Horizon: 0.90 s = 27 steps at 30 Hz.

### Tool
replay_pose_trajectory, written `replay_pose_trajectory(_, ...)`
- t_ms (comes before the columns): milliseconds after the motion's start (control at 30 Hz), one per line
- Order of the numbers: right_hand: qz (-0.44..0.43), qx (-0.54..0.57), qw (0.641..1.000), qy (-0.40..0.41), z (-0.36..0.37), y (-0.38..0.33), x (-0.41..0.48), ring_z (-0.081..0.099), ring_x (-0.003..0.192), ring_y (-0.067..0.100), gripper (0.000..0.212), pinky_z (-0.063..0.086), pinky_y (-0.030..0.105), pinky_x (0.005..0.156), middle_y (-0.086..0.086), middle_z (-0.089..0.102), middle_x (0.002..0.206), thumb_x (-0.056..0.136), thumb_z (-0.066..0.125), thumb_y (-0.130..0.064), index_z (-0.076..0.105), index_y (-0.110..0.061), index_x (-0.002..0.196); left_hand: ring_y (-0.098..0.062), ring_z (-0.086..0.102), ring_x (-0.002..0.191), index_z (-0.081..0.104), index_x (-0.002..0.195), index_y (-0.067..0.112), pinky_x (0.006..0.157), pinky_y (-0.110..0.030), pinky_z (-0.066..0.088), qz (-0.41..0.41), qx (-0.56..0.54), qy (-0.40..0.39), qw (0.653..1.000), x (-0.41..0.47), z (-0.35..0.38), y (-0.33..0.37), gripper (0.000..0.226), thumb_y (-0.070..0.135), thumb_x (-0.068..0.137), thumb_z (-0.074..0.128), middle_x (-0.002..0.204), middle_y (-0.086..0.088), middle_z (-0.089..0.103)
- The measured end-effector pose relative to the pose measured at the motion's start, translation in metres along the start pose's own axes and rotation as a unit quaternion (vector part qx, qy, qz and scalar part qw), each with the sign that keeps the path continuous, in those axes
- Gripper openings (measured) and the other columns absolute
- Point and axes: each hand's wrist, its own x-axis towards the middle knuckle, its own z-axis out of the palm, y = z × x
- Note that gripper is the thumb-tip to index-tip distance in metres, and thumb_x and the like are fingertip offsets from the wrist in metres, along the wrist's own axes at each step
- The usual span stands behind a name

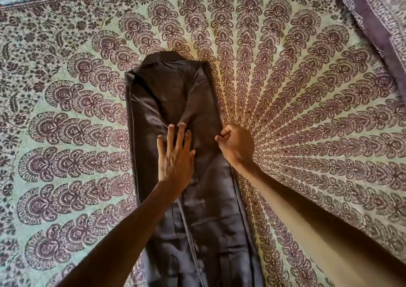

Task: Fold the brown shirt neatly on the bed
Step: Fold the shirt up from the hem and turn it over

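shirt (175,115): long narrow strip, mid-bed (307,89) | left hand (175,155): flat, fingers spread, pressing shirt middle | right hand (236,144): pinched closed on shirt's right edge | risk: slick fabric may slip, folded sides spring open

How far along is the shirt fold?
Done: both sides of the brown shirt are folded in, leaving a long narrow strip on the bedspread. In hand: left hand presses flat mid-strip; right hand pinches the right edge. Left: folding the strip end to end; none shows yet.
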Motion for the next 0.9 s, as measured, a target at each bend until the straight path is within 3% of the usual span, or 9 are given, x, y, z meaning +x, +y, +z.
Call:
replay_pose_trajectory(233, -0.145, -0.097, 0.981, 0.087, -0.003, 0.001, -0.019, 0.058, 0.071, 0.017, 0.015, 0.043, 0.032, 0.061, -0.006, 0.064, 0.075, 0.080, 0.075, -0.030, 0.061, -0.024, 0.079, -0.032, 0.011, 0.148, 0.027, 0.151, 0.019, 0.114, -0.054, 0.019, 0.019, 0.010, -0.038, 0.999, 0.002, -0.003, 0.004, 0.057, 0.034, 0.097, 0.043, 0.160, -0.006, 0.018)
replay_pose_trajectory(333, -0.102, -0.078, 0.990, 0.066, -0.001, 0.009, -0.022, 0.061, 0.077, 0.016, 0.010, 0.037, 0.029, 0.063, -0.006, 0.067, 0.083, 0.085, 0.070, -0.031, 0.065, -0.023, 0.087, -0.031, 0.006, 0.149, 0.023, 0.151, 0.019, 0.115, -0.053, 0.015, 0.024, 0.018, -0.046, 0.998, 0.001, -0.008, 0.007, 0.060, 0.035, 0.097, 0.043, 0.161, -0.005, 0.013)
replay_pose_trajectory(500, -0.031, -0.033, 0.998, 0.052, 0.000, 0.027, -0.031, 0.063, 0.074, 0.018, 0.011, 0.047, 0.030, 0.060, -0.004, 0.068, 0.081, 0.087, 0.066, -0.035, 0.062, -0.024, 0.089, -0.031, 0.019, 0.146, 0.035, 0.147, 0.020, 0.114, -0.052, 0.024, 0.074, 0.020, -0.035, 0.996, -0.017, -0.005, 0.011, 0.061, 0.035, 0.090, 0.054, 0.157, -0.007, 0.026)
replay_pose_trajectory(633, -0.030, -0.016, 0.999, 0.037, 0.000, 0.035, -0.041, 0.064, 0.072, 0.016, 0.010, 0.053, 0.037, 0.066, -0.006, 0.069, 0.079, 0.087, 0.068, -0.033, 0.064, -0.024, 0.084, -0.031, 0.021, 0.146, 0.033, 0.148, 0.019, 0.116, -0.049, 0.024, 0.085, 0.014, -0.050, 0.995, -0.037, 0.003, 0.013, 0.062, 0.035, 0.091, 0.053, 0.157, -0.008, 0.026)
replay_pose_trajectory(800, -0.035, -0.007, 0.999, 0.039, 0.003, 0.030, -0.039, 0.060, 0.079, 0.013, 0.024, 0.046, 0.029, 0.065, -0.008, 0.066, 0.086, 0.083, 0.071, -0.041, 0.065, -0.024, 0.100, -0.031, 0.026, 0.144, 0.035, 0.147, 0.016, 0.114, -0.047, 0.029, 0.079, -0.011, -0.047, 0.996, -0.054, 0.005, 0.016, 0.062, 0.032, 0.090, 0.055, 0.155, -0.009, 0.030)
replay_pose_trajectory(900, -0.024, 0.007, 0.999, 0.032, 0.005, 0.020, -0.029, 0.061, 0.085, 0.016, 0.028, 0.049, 0.031, 0.069, -0.004, 0.067, 0.093, 0.082, 0.073, -0.037, 0.065, -0.022, 0.103, -0.031, 0.026, 0.144, 0.033, 0.148, 0.017, 0.113, -0.046, 0.029, 0.071, -0.030, -0.052, 0.996, -0.058, 0.006, 0.018, 0.063, 0.030, 0.091, 0.055, 0.156, -0.009, 0.029)
